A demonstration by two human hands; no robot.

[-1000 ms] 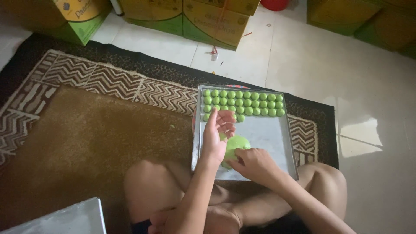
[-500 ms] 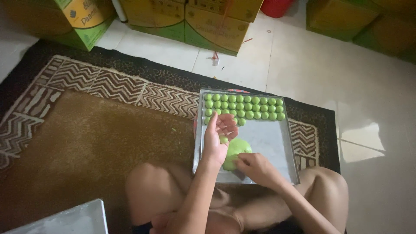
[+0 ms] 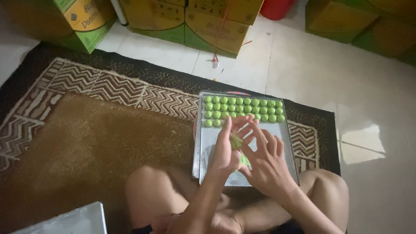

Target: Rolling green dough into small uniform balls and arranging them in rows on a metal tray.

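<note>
A metal baking tray (image 3: 286,143) lies on the rug in front of my crossed legs. Several small green dough balls (image 3: 242,108) stand in rows along its far end. My left hand (image 3: 229,147) and my right hand (image 3: 266,158) are raised together over the tray's middle, palms facing, with a small piece of green dough (image 3: 236,141) pressed between them. Fingers of both hands are spread. A larger lump of green dough (image 3: 245,161) lies on the tray beneath my hands, mostly hidden.
A brown rug with a zigzag border (image 3: 86,143) covers the floor to the left. Yellow and green cardboard boxes (image 3: 216,26) line the far side on white tiles. A second metal tray's corner (image 3: 73,221) shows at bottom left.
My right hand has lifted off the dough lump and come up against my left palm, with a small piece of dough now between the two hands.
</note>
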